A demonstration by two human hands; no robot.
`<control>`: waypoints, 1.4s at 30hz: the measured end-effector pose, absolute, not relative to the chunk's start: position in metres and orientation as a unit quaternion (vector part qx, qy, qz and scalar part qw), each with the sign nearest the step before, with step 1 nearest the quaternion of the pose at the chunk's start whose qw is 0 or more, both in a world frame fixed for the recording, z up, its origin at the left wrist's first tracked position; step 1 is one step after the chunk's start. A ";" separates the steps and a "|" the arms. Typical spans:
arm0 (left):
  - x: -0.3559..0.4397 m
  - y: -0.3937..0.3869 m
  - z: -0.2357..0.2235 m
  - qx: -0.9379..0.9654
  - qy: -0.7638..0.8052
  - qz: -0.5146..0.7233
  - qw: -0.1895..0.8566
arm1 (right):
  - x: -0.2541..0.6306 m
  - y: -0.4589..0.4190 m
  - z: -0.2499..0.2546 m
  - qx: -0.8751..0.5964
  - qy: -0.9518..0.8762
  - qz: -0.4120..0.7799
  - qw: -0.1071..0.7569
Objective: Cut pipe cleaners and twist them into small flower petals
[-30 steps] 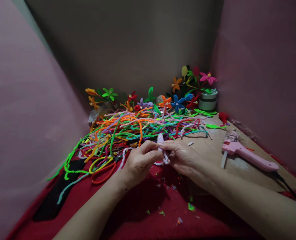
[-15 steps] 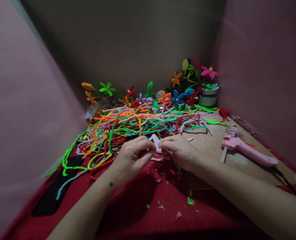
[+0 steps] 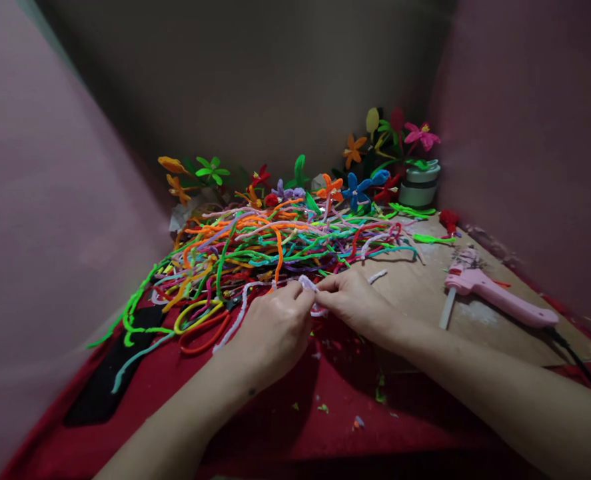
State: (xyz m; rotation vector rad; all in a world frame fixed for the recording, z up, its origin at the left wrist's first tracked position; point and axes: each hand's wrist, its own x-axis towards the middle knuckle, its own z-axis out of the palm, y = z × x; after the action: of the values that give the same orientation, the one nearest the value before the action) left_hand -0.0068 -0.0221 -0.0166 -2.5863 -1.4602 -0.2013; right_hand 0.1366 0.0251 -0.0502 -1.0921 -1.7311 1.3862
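A pale lilac pipe cleaner (image 3: 307, 283), bent into a small loop, is pinched between both hands above the red cloth. My left hand (image 3: 281, 320) is closed on its left side, the back of the hand hiding most of the fingers. From the right, my right hand (image 3: 351, 300) grips the same piece between thumb and forefinger. Part of the loop shows below the fingertips; the rest is covered. Just beyond the hands lies a heap of coloured pipe cleaners (image 3: 255, 243).
Scissors (image 3: 202, 327) with yellow and red handles lie left of my hands, near a black flat strip (image 3: 108, 380). A pink glue gun (image 3: 500, 297) rests on a brown board (image 3: 420, 280). Pipe-cleaner flowers (image 3: 356, 192) and a pale pot (image 3: 418, 187) stand behind.
The lilac piece has tilted and sunk lower between my fingers. My left hand has rolled over, its back now facing up, and my right hand has moved with it. The view shifted slightly.
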 end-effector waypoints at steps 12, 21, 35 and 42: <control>-0.009 -0.021 -0.015 -0.838 -0.448 -0.290 -0.115 | 0.140 0.027 -0.048 -0.376 -0.557 0.651 0.352; -0.012 -0.007 -0.015 -0.537 -0.488 -0.428 -0.538 | 0.140 0.025 -0.045 -0.373 -0.550 0.644 0.379; -0.007 -0.011 -0.030 -0.636 -0.520 -0.430 -0.374 | 0.141 0.024 -0.039 -0.342 -0.532 0.679 0.373; -0.004 -0.010 -0.029 -0.614 -0.489 -0.430 -0.446 | 0.142 0.024 -0.044 -0.309 -0.511 0.709 0.375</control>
State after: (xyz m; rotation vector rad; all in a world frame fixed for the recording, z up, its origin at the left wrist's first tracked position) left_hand -0.0045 -0.0098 -0.0292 -2.7910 -2.2198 -1.9545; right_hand 0.1421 0.0238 -0.0443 -0.7907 -1.3076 1.8162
